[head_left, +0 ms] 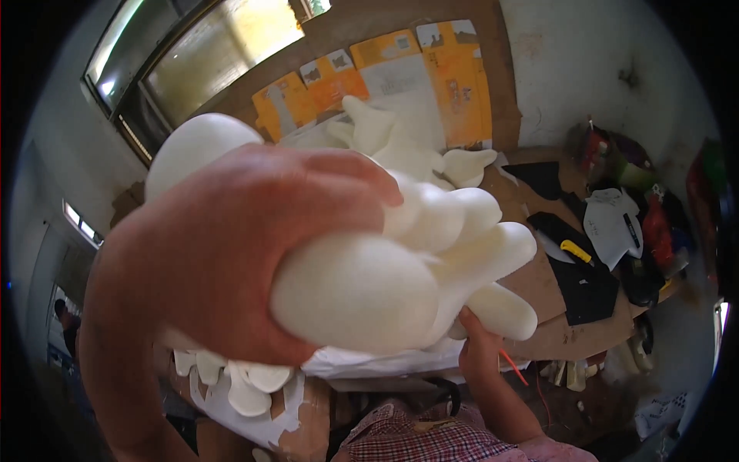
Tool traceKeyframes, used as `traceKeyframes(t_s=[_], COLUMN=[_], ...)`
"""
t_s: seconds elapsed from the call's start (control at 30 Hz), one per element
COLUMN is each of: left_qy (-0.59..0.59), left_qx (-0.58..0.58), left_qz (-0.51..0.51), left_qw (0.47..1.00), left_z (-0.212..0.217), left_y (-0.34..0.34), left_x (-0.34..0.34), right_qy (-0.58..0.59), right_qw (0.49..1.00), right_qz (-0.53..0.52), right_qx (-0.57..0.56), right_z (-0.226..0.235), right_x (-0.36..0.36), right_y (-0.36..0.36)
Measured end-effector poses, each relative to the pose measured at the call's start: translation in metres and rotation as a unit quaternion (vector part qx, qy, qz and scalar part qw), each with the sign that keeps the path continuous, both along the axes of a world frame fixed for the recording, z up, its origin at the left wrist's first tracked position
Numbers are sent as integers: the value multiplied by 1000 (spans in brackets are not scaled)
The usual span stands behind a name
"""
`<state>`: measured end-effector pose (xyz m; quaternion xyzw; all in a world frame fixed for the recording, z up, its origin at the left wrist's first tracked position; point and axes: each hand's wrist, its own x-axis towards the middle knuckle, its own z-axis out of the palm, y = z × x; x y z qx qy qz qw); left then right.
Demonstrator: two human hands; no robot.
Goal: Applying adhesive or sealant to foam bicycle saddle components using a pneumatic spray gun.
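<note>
A white lobed piece (377,289) is held over the cardboard-covered table (604,331), the left hand (223,239) clamped across its bulk and the right hand (481,343) gripping its underside; smoothness could make it slip should either hold loosen.

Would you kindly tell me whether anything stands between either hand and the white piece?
Nothing visible does: the left hand grips the white piece directly, and the right hand touches its right end.
</note>
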<state>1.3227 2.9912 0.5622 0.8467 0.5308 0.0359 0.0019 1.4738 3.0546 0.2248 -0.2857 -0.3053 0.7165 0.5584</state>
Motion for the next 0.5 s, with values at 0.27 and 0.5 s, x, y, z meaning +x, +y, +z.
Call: traceKeyframes(t_s=[0.27,0.5], left_qy=[-123,-419], left_qx=[-59,-186], left_qz=[-114,52], left_qw=[984,887], left_z=[-21,-119], left_y=[206,284], left_x=[-163,-375], right_qy=[-122,-294], right_qw=[982,926], right_qz=[-134,51], right_qx=[57,230], right_z=[4,40], right_x=[-31,-162], right_y=[54,81])
